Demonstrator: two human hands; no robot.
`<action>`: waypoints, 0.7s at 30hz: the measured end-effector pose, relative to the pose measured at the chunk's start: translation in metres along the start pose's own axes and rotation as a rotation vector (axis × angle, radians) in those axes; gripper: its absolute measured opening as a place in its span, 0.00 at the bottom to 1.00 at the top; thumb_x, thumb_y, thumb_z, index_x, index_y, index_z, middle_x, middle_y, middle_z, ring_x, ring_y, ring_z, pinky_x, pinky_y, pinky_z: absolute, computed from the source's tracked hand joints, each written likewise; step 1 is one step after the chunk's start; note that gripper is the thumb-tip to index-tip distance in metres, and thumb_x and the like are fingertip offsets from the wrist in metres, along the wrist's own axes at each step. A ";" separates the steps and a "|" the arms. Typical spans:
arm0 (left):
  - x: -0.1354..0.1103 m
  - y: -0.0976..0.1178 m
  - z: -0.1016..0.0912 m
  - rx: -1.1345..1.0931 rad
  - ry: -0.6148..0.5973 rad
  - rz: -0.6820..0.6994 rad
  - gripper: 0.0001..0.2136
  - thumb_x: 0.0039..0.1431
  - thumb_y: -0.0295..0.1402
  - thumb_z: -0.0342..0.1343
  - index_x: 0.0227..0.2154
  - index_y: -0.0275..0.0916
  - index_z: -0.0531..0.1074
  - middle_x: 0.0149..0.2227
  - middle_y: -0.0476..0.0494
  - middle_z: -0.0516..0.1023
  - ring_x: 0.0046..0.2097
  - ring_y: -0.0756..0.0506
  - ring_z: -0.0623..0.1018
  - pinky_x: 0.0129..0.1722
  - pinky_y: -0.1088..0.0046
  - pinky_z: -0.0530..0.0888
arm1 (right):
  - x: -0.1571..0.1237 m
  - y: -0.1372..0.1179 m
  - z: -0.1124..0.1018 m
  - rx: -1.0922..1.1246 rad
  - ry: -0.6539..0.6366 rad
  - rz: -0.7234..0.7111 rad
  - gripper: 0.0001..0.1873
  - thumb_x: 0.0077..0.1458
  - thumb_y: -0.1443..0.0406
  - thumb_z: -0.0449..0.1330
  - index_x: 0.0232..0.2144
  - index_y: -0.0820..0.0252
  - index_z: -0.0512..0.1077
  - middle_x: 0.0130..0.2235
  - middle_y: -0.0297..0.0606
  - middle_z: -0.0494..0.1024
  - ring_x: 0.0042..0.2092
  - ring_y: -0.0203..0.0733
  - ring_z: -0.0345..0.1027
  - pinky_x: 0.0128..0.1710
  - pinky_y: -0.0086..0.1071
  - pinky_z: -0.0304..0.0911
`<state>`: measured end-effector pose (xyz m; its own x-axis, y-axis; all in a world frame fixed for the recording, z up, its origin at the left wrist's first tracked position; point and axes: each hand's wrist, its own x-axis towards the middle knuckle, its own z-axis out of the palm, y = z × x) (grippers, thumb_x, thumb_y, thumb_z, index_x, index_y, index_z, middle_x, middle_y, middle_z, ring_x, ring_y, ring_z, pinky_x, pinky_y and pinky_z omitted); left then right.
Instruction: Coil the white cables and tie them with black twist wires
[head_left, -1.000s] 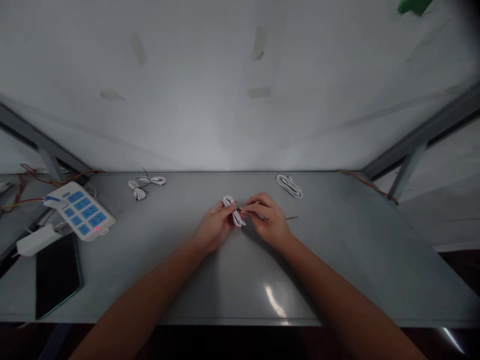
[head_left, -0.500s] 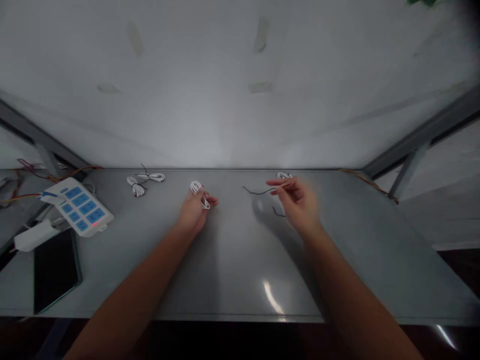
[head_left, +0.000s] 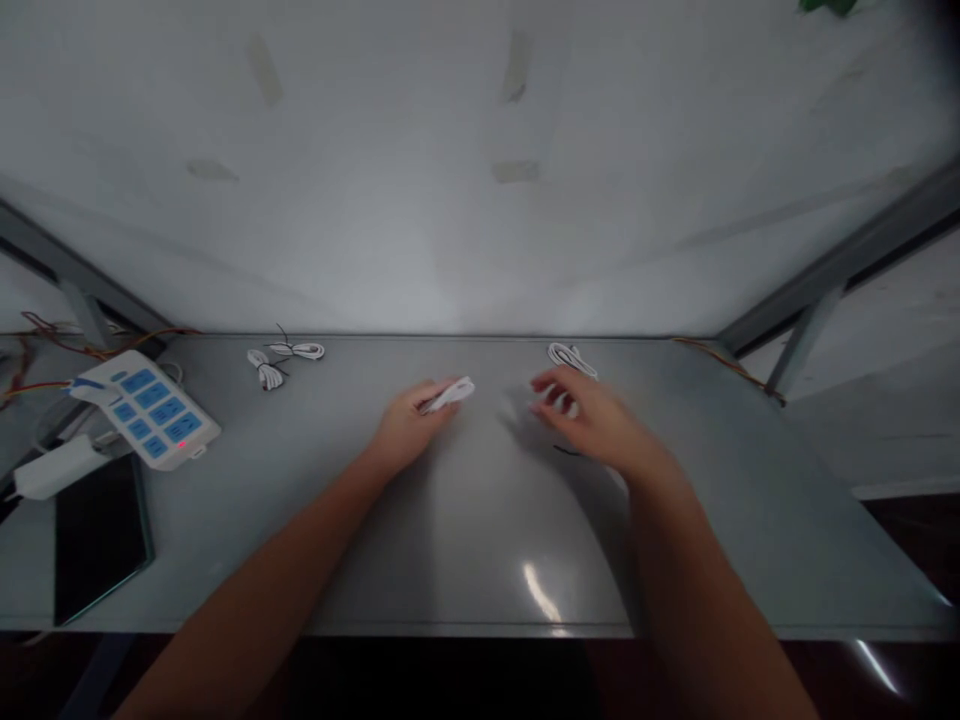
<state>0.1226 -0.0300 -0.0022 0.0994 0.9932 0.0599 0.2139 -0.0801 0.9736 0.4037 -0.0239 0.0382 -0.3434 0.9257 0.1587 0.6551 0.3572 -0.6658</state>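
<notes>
My left hand [head_left: 409,425] is closed round a small coiled white cable [head_left: 450,395], which sticks out to the right of the fingers above the grey table [head_left: 465,540]. A little to the right my right hand [head_left: 589,420] hovers with its fingers spread and nothing in them. A thin dark wire tie [head_left: 566,451] lies on the table just under that hand. Another coiled white cable [head_left: 571,358] lies behind the right hand near the wall.
Two tied white cable bundles [head_left: 281,362] lie at the back left. A white power strip with blue sockets [head_left: 146,410], a white adapter [head_left: 52,470] and a dark phone or tablet [head_left: 97,535] sit at the left. Metal frame struts stand at both sides.
The hands first worked together on the cable, then drew apart. The right hand pulled a dark tie off to the right and let it go. The left hand has come back towards the middle with the cable.
</notes>
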 end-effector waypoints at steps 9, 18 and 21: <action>-0.018 0.001 0.011 0.064 -0.113 0.093 0.16 0.53 0.28 0.68 0.43 0.45 0.75 0.37 0.45 0.83 0.39 0.42 0.80 0.42 0.69 0.71 | 0.004 -0.043 0.075 0.178 -0.190 -0.298 0.20 0.69 0.61 0.58 0.61 0.54 0.69 0.53 0.46 0.79 0.49 0.48 0.76 0.50 0.42 0.72; 0.023 -0.020 -0.055 0.587 0.322 0.210 0.23 0.52 0.28 0.65 0.53 0.40 0.73 0.59 0.32 0.73 0.65 0.30 0.67 0.68 0.50 0.58 | 0.026 0.025 0.051 -0.075 0.233 -0.057 0.18 0.65 0.67 0.53 0.53 0.58 0.74 0.48 0.50 0.78 0.50 0.55 0.73 0.53 0.48 0.67; 0.040 -0.035 -0.088 0.854 0.605 0.041 0.26 0.59 0.29 0.56 0.60 0.32 0.67 0.68 0.23 0.63 0.70 0.27 0.61 0.68 0.43 0.56 | 0.027 0.054 0.041 -0.232 0.361 0.136 0.17 0.61 0.69 0.53 0.50 0.63 0.74 0.48 0.58 0.77 0.50 0.62 0.72 0.53 0.56 0.65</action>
<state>0.0333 0.0201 -0.0147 -0.3310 0.8456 0.4188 0.8596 0.0871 0.5035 0.4025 0.0151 -0.0231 -0.0138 0.9357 0.3526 0.8259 0.2094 -0.5235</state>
